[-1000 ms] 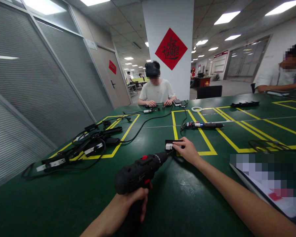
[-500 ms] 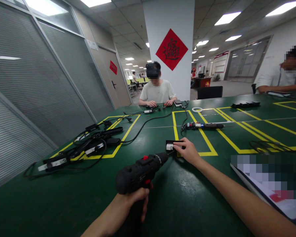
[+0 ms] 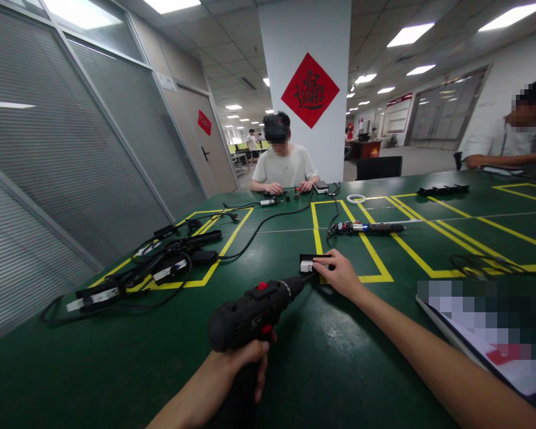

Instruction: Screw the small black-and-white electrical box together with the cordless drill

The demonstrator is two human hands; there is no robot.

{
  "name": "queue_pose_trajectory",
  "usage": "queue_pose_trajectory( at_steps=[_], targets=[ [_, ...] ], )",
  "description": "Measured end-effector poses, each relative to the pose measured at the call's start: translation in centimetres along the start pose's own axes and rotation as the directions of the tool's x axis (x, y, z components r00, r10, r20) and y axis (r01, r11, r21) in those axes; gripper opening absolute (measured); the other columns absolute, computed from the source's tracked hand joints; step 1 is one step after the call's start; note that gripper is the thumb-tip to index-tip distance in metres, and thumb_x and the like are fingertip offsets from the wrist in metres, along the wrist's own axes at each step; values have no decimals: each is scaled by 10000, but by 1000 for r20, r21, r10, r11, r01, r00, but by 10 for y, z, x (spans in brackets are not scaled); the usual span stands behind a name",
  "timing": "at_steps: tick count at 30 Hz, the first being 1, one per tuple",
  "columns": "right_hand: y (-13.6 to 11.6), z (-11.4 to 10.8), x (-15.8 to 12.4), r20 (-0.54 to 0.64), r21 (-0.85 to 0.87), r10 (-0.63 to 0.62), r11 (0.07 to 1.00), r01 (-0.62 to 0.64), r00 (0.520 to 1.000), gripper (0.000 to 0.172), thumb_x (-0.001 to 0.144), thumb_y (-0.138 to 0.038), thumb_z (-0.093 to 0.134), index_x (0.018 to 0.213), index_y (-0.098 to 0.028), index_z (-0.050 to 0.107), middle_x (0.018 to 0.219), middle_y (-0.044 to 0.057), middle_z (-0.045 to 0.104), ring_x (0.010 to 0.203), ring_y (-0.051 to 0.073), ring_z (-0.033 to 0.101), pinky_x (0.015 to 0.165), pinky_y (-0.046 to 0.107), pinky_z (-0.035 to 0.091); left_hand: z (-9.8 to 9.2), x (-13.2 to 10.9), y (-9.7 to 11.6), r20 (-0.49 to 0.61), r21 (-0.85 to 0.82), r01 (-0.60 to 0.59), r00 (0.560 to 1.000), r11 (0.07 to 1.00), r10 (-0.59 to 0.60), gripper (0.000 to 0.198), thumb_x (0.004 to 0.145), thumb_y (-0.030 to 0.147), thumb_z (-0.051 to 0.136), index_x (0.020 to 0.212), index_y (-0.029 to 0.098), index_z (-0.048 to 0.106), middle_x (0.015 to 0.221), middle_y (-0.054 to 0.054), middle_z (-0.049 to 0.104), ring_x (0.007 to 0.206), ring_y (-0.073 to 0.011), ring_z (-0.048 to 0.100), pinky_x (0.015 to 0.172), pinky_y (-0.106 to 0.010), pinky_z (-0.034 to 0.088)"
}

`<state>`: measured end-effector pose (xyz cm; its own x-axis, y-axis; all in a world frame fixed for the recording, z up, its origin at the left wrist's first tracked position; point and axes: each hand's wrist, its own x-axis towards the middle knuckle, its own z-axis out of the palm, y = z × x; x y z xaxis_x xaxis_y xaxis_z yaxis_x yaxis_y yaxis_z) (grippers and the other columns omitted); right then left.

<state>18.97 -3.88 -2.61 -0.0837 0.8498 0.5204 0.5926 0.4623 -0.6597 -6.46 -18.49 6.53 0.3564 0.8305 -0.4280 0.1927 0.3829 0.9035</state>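
Note:
My left hand (image 3: 245, 363) is wrapped round the grip of a black cordless drill (image 3: 250, 313) with red buttons. The drill points away and to the right, and its bit ends close to a small black-and-white part (image 3: 307, 266). Whether the bit touches that part I cannot tell. My right hand (image 3: 337, 273) pinches the part's right side against the green table (image 3: 339, 357). The fingers cover much of it; a white block and a black edge show on the left.
Black cables and devices (image 3: 161, 262) lie at left. Beyond my right hand are a pen-like tool (image 3: 370, 228) and a roll of tape (image 3: 356, 199). A laptop (image 3: 482, 345) sits at right. One person (image 3: 283, 167) works opposite, another (image 3: 509, 140) at far right.
Both hands, the drill and the small part stay almost where they were. The whole view has shifted very slightly.

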Motion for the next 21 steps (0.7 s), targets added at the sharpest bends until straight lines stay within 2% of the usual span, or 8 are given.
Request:
queue_pose_trajectory(
  at_steps=[12, 21],
  targets=[
    [1, 2, 1, -2, 3, -1, 1000, 1, 1000, 285, 830, -404, 538, 996, -225, 685, 929, 50, 567, 850, 189, 565, 742, 297, 436, 0, 1, -2, -1, -3, -1, 1000, 1000, 1, 269, 828, 338, 451, 960, 108, 498, 606, -5, 535, 526, -146, 524, 565, -303, 402],
    [0, -1, 1, 1, 5, -1, 1000, 1, 1000, 288, 830, -404, 536, 997, -223, 686, 924, 52, 565, 845, 193, 564, 723, 297, 438, -2, 3, -6, -12, -50, 15, 1000, 999, -16, 356, 824, 339, 449, 1086, 99, 466, 588, 6, 526, 505, -152, 525, 549, -305, 396]
  ],
)
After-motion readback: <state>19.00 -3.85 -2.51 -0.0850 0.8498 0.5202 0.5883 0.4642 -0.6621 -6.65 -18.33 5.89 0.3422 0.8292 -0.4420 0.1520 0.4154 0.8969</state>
